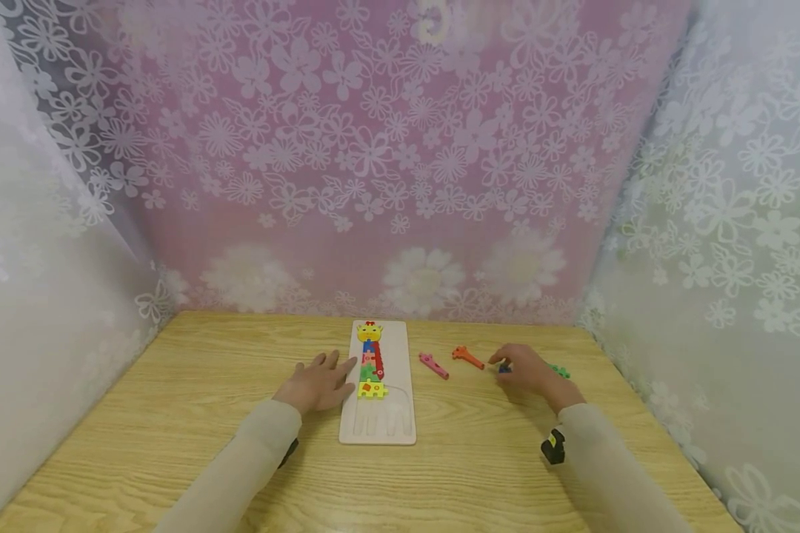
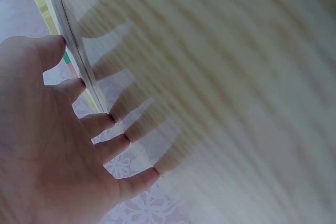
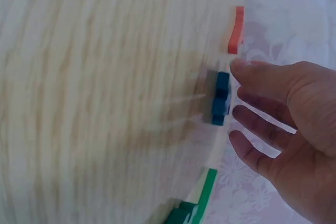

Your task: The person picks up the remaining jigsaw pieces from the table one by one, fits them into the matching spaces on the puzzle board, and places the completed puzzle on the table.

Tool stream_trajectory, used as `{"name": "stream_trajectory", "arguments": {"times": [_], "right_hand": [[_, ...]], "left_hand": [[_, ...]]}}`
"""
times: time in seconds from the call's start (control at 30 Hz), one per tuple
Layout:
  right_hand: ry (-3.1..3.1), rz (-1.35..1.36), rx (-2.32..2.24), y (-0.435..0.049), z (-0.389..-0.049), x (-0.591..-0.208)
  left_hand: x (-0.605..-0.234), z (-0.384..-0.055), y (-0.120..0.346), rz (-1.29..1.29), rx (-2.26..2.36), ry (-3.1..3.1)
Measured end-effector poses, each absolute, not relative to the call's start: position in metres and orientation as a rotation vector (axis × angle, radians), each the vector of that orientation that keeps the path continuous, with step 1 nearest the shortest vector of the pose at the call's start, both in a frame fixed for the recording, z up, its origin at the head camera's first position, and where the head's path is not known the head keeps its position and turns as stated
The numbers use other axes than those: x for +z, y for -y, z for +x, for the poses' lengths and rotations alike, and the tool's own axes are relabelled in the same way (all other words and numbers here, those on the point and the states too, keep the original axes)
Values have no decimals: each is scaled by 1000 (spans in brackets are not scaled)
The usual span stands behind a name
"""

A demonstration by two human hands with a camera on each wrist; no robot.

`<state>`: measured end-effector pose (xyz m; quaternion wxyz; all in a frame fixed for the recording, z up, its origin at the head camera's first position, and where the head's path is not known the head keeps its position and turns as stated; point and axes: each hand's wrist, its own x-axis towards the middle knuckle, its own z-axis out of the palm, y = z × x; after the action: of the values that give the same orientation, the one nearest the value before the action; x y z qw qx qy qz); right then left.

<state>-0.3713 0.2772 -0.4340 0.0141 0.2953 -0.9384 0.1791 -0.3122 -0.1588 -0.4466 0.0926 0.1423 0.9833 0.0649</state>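
Your left hand (image 1: 315, 385) is resting, fingers spread, against the board (image 1: 396, 359); your right hand (image 1: 525, 369) is hovering, thumb and fingers apart, beside the blue piece (image 3: 221, 99), lying between orange piece (image 1: 468, 357) and green piece (image 1: 561, 371)

Hazy, softly lit wrist views

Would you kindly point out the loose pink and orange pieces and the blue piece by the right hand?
Pink piece (image 1: 434, 366): head view, middle of its long body.
Orange piece (image 1: 470, 357): head view, middle of its length.
Blue piece (image 3: 221, 99): right wrist view, middle of its visible side.
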Motion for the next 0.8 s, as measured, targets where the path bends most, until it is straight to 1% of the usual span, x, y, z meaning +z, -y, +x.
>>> {"name": "stream_trajectory", "arguments": {"times": [0.37,0.7,0.8], "right_hand": [[2980,923,520,-286,-373,-437],[3058,808,602,-283,-368,-431],[3053,818,625,-286,-368,-432]], "left_hand": [[-448,-314,159,419,180,-2923],[-448,-313,158,406,192,-2915],[-447,-312,158,408,200,-2913]]}}
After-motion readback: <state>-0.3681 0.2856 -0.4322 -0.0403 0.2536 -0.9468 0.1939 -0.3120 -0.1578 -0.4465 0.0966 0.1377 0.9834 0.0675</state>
